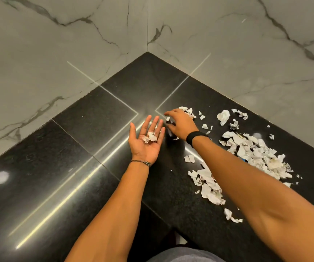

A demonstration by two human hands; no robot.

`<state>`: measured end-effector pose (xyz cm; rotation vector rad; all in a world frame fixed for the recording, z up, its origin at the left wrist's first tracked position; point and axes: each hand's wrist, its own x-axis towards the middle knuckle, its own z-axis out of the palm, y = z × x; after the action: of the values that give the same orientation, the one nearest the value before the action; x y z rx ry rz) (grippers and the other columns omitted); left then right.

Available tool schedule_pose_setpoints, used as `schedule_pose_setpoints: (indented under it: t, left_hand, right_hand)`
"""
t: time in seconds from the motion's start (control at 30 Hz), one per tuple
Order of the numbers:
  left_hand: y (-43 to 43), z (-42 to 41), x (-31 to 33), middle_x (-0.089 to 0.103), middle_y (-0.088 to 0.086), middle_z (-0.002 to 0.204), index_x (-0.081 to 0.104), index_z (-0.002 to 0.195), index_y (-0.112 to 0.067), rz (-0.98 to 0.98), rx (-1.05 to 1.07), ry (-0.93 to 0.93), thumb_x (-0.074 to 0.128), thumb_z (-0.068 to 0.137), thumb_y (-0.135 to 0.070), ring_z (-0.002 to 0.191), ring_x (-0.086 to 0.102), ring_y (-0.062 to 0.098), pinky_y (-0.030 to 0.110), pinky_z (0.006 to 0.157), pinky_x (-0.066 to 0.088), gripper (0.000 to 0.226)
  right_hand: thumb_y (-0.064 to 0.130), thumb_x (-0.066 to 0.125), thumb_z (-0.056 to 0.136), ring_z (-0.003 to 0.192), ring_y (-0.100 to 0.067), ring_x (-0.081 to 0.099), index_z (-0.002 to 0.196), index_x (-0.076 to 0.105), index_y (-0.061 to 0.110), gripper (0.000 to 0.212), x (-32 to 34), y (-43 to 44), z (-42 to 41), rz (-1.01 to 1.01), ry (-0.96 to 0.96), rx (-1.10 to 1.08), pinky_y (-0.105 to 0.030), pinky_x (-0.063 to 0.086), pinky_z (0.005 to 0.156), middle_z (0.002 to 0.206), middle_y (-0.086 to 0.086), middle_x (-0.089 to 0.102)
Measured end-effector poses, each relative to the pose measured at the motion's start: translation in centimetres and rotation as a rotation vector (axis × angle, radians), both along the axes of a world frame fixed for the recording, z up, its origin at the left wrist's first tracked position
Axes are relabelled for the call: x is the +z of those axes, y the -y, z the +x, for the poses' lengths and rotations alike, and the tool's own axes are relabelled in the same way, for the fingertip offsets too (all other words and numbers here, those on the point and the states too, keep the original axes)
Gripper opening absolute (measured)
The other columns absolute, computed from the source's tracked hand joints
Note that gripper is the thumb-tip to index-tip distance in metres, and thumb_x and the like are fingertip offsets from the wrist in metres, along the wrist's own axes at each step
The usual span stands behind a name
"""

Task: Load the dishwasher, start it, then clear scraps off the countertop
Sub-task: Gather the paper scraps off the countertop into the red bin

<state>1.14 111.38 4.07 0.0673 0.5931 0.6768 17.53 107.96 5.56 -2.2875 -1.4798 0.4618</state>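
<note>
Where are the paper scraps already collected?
Head view, centre: the collected scraps lie in the palm of the upturned left hand, just left of the right hand.

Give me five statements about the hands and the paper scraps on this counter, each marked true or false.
1. The left hand lies palm up with a few scraps on it. True.
2. The right wrist carries a black wristband. True.
3. Most loose paper lies on the left part of the countertop. False: the scrap pile lies on the right, beside the right forearm.
4. The countertop is white marble. False: it is black, and the walls are the pale veined stone.
5. The right hand reaches over paper at the far end of the spread. True.
</note>
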Motion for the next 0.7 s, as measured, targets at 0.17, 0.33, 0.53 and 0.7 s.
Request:
schedule_pose_setpoints:
  t: [0.17,0.33,0.53,0.7]
  left_hand:
    - [-0.8,0.0,-0.3,0.063,0.018,0.137,0.058,0.140,-0.007,0.011,0.013,-0.058,0.053,0.095,-0.062,0.128,0.059,0.035,0.048,0.116,0.039,0.071]
    - [-0.3,0.6,-0.6,0.065,0.016,0.134,0.060,0.138,-0.008,0.030,0.011,-0.095,0.052,0.095,-0.063,0.124,0.063,0.033,0.046,0.114,0.041,0.070]
    - [1.5,2.2,-0.2,0.063,0.020,0.136,0.063,0.135,-0.008,0.033,-0.033,-0.102,0.054,0.095,-0.062,0.126,0.061,0.034,0.046,0.111,0.045,0.068]
    - [2.5,4.1,0.0,0.063,0.023,0.134,0.062,0.135,-0.006,0.018,-0.063,-0.036,0.049,0.096,-0.062,0.124,0.061,0.038,0.054,0.108,0.045,0.069]
  right_hand:
    - [0.011,0.060,0.090,0.105,-0.038,0.058,0.115,0.070,0.010,0.027,-2.0,-0.4,-0.3,-0.047,0.131,0.124,-0.041,0.042,0.093,0.112,-0.015,0.062]
    - [0.009,0.059,0.091,0.095,-0.031,0.061,0.102,0.073,0.011,0.018,-1.8,2.9,-1.1,0.037,0.112,0.062,-0.033,0.040,0.079,0.098,-0.011,0.065]
    - [0.016,0.071,0.087,0.083,-0.009,0.065,0.101,0.073,0.016,0.014,1.8,6.0,-3.4,0.379,-0.234,-0.169,-0.027,0.054,0.081,0.093,0.005,0.071]
    - [0.025,0.077,0.084,0.085,-0.008,0.063,0.100,0.074,0.019,0.018,3.7,7.3,-4.6,0.419,-0.243,-0.032,-0.026,0.050,0.081,0.090,0.010,0.072]
